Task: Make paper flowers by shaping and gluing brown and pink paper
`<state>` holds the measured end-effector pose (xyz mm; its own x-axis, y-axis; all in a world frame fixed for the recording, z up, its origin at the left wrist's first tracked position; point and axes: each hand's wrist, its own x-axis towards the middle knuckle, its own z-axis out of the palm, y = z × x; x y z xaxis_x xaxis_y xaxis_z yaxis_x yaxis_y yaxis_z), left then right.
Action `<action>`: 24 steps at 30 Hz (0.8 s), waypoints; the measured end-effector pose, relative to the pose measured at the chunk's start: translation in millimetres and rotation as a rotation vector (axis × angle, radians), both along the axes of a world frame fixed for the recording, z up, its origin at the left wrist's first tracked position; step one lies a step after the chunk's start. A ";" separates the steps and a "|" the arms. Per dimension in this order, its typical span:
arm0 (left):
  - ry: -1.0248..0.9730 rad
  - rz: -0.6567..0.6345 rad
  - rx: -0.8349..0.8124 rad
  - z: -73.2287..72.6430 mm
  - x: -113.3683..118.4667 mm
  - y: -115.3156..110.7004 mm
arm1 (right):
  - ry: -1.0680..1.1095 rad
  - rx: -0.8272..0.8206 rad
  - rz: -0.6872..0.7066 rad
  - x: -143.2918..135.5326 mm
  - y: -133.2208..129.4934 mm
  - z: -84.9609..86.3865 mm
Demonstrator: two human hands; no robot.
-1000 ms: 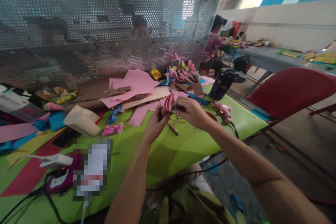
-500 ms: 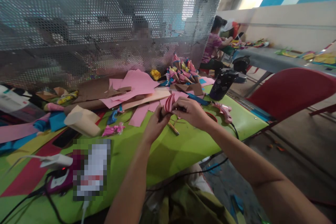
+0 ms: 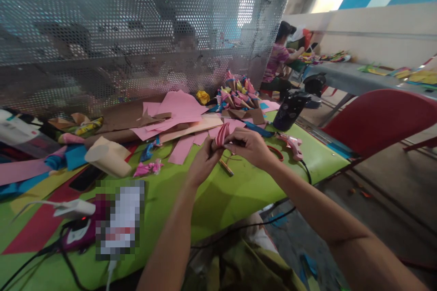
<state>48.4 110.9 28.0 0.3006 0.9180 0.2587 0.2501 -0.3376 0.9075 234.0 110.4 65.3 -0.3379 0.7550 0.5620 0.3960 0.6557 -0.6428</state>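
Between my two hands, above the green table [image 3: 211, 202], is a small piece of pink paper [image 3: 222, 134] with curved, striped folds. My left hand [image 3: 205, 160] grips its lower left side, fingers closed. From the right, the fingers of my right hand [image 3: 248, 145] pinch its edge; the fingertips partly hide it. Just below the hands a pencil [image 3: 226, 167] lies on the table. Behind them are pink paper sheets [image 3: 174, 111] and a heap of pink and brown paper cones [image 3: 239, 93]. A pink glue gun [image 3: 292, 144] rests to the right.
A dark tumbler [image 3: 290, 110] stands at the right rear. On the left are a cream paper roll [image 3: 108, 157], a power strip [image 3: 80, 234] with cables and a dark phone [image 3: 85, 178]. A perforated metal panel [image 3: 136, 32] rises behind. A red chair [image 3: 378, 120] and a seated person [image 3: 278, 57] are to the right.
Both hands stay in nearly the same place, still on the pink paper. The folded paper has turned slightly, and its stripes show a little more.
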 end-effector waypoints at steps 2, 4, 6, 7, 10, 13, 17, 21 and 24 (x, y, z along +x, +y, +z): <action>-0.038 -0.012 -0.031 -1.3 -1.3 0.4 | 0.020 -0.009 0.001 -0.3 0.3 -1.0; -0.074 -0.025 -0.057 -1.3 -2.8 0.0 | 0.035 -0.008 0.008 -0.5 0.4 -1.3; -0.090 -0.030 -0.074 -0.2 -3.8 -1.0 | 0.042 0.001 0.018 -0.6 0.3 -0.9; -0.096 -0.030 -0.081 0.7 -4.0 -1.6 | 0.041 0.005 0.023 -0.6 0.2 -0.5; -0.123 -0.026 -0.109 3.3 -3.5 -2.9 | 0.028 0.009 0.031 -0.4 0.0 0.6; -0.126 -0.025 -0.104 4.0 -2.9 -2.7 | 0.005 0.011 0.017 -0.2 0.1 0.3; -0.120 -0.029 -0.078 3.7 -2.2 -1.7 | 0.024 0.030 -0.012 0.4 -1.4 -1.3; -0.134 0.014 -0.066 1.8 -2.2 0.8 | 0.106 0.057 -0.109 3.2 -4.6 -0.8; -0.212 0.016 -0.110 -4.1 -3.9 5.5 | 0.203 0.053 -0.167 5.6 -3.4 0.2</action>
